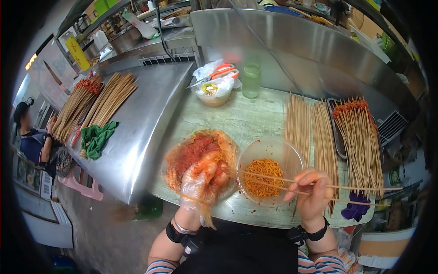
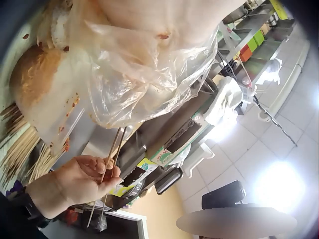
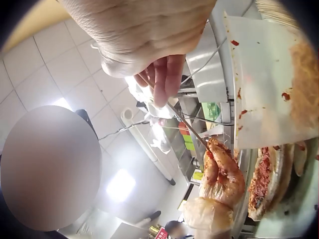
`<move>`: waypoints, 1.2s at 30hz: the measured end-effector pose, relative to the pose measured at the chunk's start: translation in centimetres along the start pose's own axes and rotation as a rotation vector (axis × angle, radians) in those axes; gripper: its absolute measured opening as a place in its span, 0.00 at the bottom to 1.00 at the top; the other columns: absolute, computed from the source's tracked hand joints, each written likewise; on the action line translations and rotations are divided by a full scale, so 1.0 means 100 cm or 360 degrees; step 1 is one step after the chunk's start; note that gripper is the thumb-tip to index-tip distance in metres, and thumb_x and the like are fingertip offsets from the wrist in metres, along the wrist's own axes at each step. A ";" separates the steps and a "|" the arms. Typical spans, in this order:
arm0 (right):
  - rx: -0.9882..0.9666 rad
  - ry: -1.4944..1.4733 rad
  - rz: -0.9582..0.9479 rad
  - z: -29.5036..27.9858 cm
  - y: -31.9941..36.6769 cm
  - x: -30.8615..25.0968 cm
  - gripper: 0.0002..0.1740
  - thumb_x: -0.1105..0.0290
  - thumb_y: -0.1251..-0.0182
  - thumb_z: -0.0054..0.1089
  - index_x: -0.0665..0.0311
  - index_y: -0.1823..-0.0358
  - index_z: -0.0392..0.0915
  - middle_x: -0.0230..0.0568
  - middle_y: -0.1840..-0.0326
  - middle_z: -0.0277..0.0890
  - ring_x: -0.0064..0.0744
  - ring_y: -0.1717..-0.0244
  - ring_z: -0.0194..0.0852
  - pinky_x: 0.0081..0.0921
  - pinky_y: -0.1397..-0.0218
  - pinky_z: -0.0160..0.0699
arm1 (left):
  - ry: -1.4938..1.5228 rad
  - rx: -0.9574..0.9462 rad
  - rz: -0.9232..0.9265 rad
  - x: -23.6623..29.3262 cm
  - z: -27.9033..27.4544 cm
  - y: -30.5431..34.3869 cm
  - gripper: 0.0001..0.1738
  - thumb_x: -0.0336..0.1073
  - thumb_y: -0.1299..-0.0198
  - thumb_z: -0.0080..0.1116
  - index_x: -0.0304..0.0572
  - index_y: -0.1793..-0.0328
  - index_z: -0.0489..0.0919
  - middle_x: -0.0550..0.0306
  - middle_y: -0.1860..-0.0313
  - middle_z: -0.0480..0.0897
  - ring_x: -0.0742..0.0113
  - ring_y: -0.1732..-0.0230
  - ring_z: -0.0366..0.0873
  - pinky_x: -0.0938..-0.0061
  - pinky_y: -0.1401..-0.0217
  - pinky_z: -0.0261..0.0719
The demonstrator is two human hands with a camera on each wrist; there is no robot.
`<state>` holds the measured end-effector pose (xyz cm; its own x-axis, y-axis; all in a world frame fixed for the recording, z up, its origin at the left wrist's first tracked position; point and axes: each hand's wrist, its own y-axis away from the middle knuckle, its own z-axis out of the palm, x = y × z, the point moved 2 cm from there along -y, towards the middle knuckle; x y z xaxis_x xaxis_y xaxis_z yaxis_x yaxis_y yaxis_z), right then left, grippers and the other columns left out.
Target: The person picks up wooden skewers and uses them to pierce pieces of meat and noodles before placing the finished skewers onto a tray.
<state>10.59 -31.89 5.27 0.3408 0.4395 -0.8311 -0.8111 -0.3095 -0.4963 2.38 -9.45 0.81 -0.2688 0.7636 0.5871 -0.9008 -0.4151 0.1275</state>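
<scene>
My left hand [image 1: 200, 176], in a clear plastic glove smeared with red sauce, is over the bowl of red-coated food [image 1: 194, 148]. Its fingers curl round the tip ends of two bamboo skewers [image 1: 258, 176]; what else is inside that grip is hidden. My bare right hand [image 1: 312, 192] pinches both skewers farther along, and their blunt ends stick out to the right. Between the hands stands a clear plastic tub [image 1: 295, 157] with orange-brown shredded food [image 1: 263, 178] in it. In the right wrist view the gloved left hand [image 3: 222, 172] meets a skewer's end.
Bare skewers [image 1: 324, 146] lie in bundles right of the tub. Beyond them, a tray [image 1: 340, 144] holds loaded skewers [image 1: 358, 137]. Scissors [image 1: 219, 73] lie on a white-lined tub near a green glass [image 1: 251, 80]. More skewers [image 1: 109, 98] and a green cloth [image 1: 98, 139] occupy the steel counter.
</scene>
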 end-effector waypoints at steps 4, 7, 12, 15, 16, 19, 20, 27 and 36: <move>-0.0135 0.0155 -0.0113 0.006 0.005 0.000 0.23 0.56 0.26 0.38 0.70 0.66 0.72 0.49 0.68 0.76 0.33 0.76 0.78 0.26 0.74 0.80 | 0.0092 0.0112 0.0024 -0.004 0.002 0.001 0.19 0.26 0.38 0.53 0.30 0.41 0.70 0.48 0.52 0.77 0.62 0.53 0.78 0.76 0.58 0.83; -0.0266 0.0415 -0.0241 0.008 0.011 -0.003 0.21 0.58 0.27 0.41 0.67 0.67 0.77 0.47 0.68 0.79 0.35 0.73 0.80 0.27 0.72 0.80 | 0.0177 0.0105 0.0056 -0.005 0.005 0.001 0.19 0.26 0.38 0.52 0.31 0.41 0.70 0.49 0.50 0.77 0.63 0.52 0.78 0.76 0.58 0.84; -0.0539 0.0751 -0.0574 0.019 0.008 -0.008 0.15 0.62 0.30 0.48 0.65 0.66 0.79 0.45 0.69 0.79 0.37 0.72 0.80 0.28 0.71 0.80 | 0.0267 0.0266 0.0059 -0.010 0.004 0.000 0.18 0.26 0.38 0.52 0.32 0.41 0.70 0.49 0.50 0.76 0.62 0.53 0.78 0.77 0.60 0.84; -0.0675 0.0841 -0.0677 0.024 0.004 -0.009 0.12 0.65 0.33 0.50 0.65 0.65 0.79 0.45 0.67 0.79 0.39 0.72 0.80 0.28 0.72 0.80 | 0.0135 0.0259 0.0216 -0.010 0.003 -0.001 0.17 0.25 0.39 0.53 0.30 0.43 0.72 0.48 0.50 0.76 0.63 0.54 0.78 0.77 0.60 0.83; -0.0713 0.0857 -0.0681 0.026 0.003 -0.010 0.11 0.66 0.34 0.51 0.65 0.65 0.79 0.45 0.67 0.79 0.39 0.72 0.80 0.28 0.72 0.81 | 0.0080 0.0235 0.0289 -0.010 0.001 -0.002 0.17 0.25 0.39 0.53 0.30 0.44 0.72 0.48 0.49 0.76 0.63 0.55 0.78 0.77 0.61 0.83; -0.0785 0.0895 -0.0687 0.031 -0.001 -0.011 0.08 0.70 0.39 0.54 0.66 0.63 0.79 0.46 0.66 0.78 0.40 0.72 0.80 0.28 0.72 0.81 | -0.0092 0.0219 0.0435 -0.012 -0.007 -0.003 0.16 0.25 0.39 0.54 0.28 0.45 0.72 0.47 0.50 0.76 0.62 0.55 0.78 0.76 0.59 0.83; -0.0784 0.0902 -0.0685 0.033 -0.001 -0.011 0.08 0.71 0.40 0.55 0.66 0.62 0.78 0.46 0.66 0.78 0.40 0.72 0.80 0.28 0.72 0.81 | -0.0098 0.0222 0.0425 -0.013 -0.008 -0.003 0.18 0.26 0.40 0.55 0.29 0.44 0.72 0.48 0.50 0.77 0.62 0.55 0.79 0.74 0.58 0.84; -0.0848 0.0869 -0.0642 0.052 -0.002 0.001 0.10 0.76 0.47 0.61 0.66 0.61 0.77 0.45 0.63 0.75 0.39 0.69 0.79 0.27 0.70 0.79 | -0.0159 0.0174 0.0398 -0.015 -0.007 -0.001 0.19 0.30 0.41 0.58 0.30 0.44 0.72 0.50 0.52 0.78 0.62 0.54 0.79 0.76 0.54 0.82; -0.0437 -0.0067 0.0724 0.014 0.003 0.010 0.10 0.72 0.36 0.58 0.70 0.56 0.76 0.40 0.61 0.77 0.26 0.66 0.79 0.21 0.64 0.78 | -0.0429 -0.0017 0.0509 0.004 -0.020 -0.022 0.24 0.39 0.35 0.51 0.37 0.36 0.65 0.47 0.41 0.72 0.57 0.42 0.73 0.62 0.41 0.76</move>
<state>10.03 -30.39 4.67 -0.0403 0.2412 -0.9696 -0.7163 -0.6835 -0.1403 3.56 -7.21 -0.86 -0.4379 0.4400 0.7840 -0.7904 -0.6039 -0.1026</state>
